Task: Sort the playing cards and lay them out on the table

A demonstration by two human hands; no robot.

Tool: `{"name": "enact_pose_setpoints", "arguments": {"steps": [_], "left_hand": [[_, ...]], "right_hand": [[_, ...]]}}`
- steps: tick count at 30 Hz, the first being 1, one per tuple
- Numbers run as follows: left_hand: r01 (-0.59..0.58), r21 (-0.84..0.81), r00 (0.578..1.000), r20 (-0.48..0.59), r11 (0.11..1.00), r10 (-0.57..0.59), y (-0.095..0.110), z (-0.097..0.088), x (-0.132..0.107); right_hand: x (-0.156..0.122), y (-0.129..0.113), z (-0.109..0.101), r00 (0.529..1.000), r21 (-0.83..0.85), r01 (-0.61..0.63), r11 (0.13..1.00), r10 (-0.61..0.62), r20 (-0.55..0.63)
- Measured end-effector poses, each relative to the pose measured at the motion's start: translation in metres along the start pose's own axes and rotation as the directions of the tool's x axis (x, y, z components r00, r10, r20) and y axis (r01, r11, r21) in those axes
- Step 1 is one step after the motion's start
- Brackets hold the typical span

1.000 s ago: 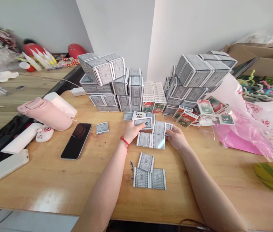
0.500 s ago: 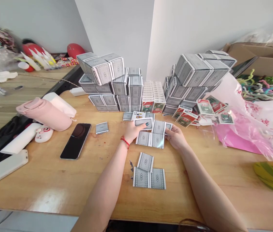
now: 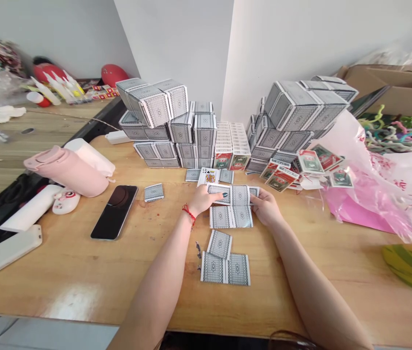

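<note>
My left hand (image 3: pixel 206 198) pinches a grey-backed playing card at the left end of a group of folded playing cards (image 3: pixel 240 195), its thumb lying across the card's back. At the group's right end my right hand (image 3: pixel 264 205) grips another card's edge between thumb and fingers. Two more card panels (image 3: pixel 231 217) hang side by side below the held row. Just beyond my left hand lies a face-up king card (image 3: pixel 210 176) between card backs. Nearer me on the table, a tilted card piece (image 3: pixel 220 244) overlaps two side-by-side card pieces (image 3: pixel 225 269).
Block stacks of folded cards rise at back left (image 3: pixel 158 126) and back right (image 3: pixel 296 112), with card boxes (image 3: pixel 232 146) between. A phone (image 3: pixel 114 212), pink bottle (image 3: pixel 69 170) and small card stack (image 3: pixel 153 192) lie left. Pink plastic (image 3: pixel 369 204) and yellow tape (image 3: pixel 410 265) are right.
The left card has come down and right, now level with the middle card between my hands. The hanging panels have shifted slightly right and down, and more of the king card shows.
</note>
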State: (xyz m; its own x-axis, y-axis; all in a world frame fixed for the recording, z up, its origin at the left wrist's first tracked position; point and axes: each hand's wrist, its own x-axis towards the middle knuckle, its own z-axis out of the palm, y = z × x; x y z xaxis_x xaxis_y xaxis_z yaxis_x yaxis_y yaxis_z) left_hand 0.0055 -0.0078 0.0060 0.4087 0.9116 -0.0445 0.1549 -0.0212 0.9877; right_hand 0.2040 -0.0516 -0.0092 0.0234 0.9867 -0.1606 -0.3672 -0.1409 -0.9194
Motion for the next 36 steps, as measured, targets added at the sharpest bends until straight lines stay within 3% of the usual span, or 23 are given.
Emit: {"name": "enact_pose_setpoints", "arguments": {"steps": [10,17,25,36], "left_hand": [[-0.05,0.101,0.994,-0.092,0.994,0.059,0.003,0.006,-0.002],[-0.048,-0.002,0.995,-0.088,0.999,0.048,0.003,0.009,-0.002],[-0.09,0.005,0.996,0.009,0.996,0.09,0.006,0.013,-0.004],[-0.167,0.126,0.986,0.026,0.978,0.165,0.003,0.02,-0.005]], "right_hand": [[0.001,-0.002,-0.001,1.0,0.037,0.01,0.999,-0.011,0.02],[0.002,-0.001,-0.001,1.0,0.05,0.013,0.999,-0.014,0.022],[0.0,-0.003,0.003,1.0,0.002,-0.008,1.0,0.008,0.01],[0.0,-0.002,0.005,0.999,-0.006,-0.024,1.0,0.024,0.037]]}}
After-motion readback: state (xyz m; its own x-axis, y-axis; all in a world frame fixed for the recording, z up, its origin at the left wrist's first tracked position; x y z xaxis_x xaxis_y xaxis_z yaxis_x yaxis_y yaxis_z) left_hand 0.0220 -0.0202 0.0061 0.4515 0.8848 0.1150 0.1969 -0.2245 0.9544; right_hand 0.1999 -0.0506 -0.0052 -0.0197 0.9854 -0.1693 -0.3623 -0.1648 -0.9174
